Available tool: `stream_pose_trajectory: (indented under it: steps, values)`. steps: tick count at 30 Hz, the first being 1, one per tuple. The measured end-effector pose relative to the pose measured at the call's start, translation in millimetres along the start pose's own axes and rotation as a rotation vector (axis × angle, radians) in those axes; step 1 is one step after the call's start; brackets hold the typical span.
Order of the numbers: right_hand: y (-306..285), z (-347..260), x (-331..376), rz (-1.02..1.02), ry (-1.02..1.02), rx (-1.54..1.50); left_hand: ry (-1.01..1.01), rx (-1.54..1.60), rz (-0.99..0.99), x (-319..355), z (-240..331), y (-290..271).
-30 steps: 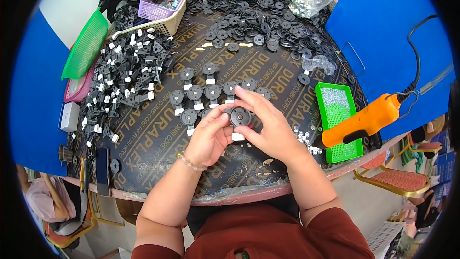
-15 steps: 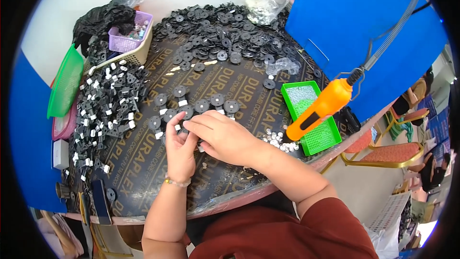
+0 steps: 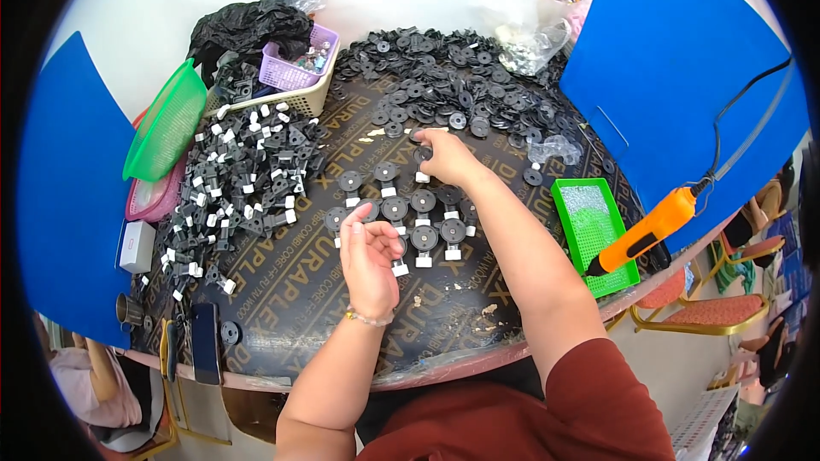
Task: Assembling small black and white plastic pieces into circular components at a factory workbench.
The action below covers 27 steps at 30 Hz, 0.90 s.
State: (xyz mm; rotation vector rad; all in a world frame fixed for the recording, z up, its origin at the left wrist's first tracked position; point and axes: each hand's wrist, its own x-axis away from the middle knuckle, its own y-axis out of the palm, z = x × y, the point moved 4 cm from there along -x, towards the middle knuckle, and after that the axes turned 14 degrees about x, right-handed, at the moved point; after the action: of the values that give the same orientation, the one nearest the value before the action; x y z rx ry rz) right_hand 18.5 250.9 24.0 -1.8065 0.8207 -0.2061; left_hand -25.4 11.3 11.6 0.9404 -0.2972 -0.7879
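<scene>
My right hand (image 3: 446,158) reaches to the far middle of the table, its fingertips closed on a black disc (image 3: 422,154) beside the near edge of the big disc pile. My left hand (image 3: 371,260) is held palm up over the near middle, fingers loosely curled and apart, with nothing visible in it. Around and beyond it lie several black discs joined to small white-ended pieces, among them one wheel-like disc (image 3: 424,237) close to the left hand's right side. Part of this group is hidden behind the left fingers and the right forearm.
Black discs (image 3: 461,77) heap along the back; black brackets with white ends (image 3: 248,175) spread at left. A purple basket (image 3: 286,77) and a green basket (image 3: 166,124) stand behind them. An orange power screwdriver (image 3: 649,229) hangs over a green tray (image 3: 559,205). A phone (image 3: 205,343) lies near left.
My hands were together over the discs; now they are apart. The right hand has moved away to the far side, and the left stays near with its fingers loosened. The view has shifted.
</scene>
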Motion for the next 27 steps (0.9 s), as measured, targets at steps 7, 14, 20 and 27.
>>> stream_pose_trajectory:
  steps: [7,14,20,27]
  values:
    - [16.3,-1.9,-7.5,-0.208,-0.043,-0.209,-0.013,0.000,0.014,3.2,1.1,2.4]
    - [-29.6,100.7,-33.8,0.352,0.313,0.382,-0.035,0.003,0.005,3.9,-1.8,9.6]
    - [2.5,-36.1,-50.4,0.302,-0.198,0.129,0.029,-0.218,-0.106,16.4,3.3,7.8]
    - [87.7,-175.4,-73.1,-0.101,-0.453,0.215,0.127,-0.318,-0.207,24.0,7.6,12.2]
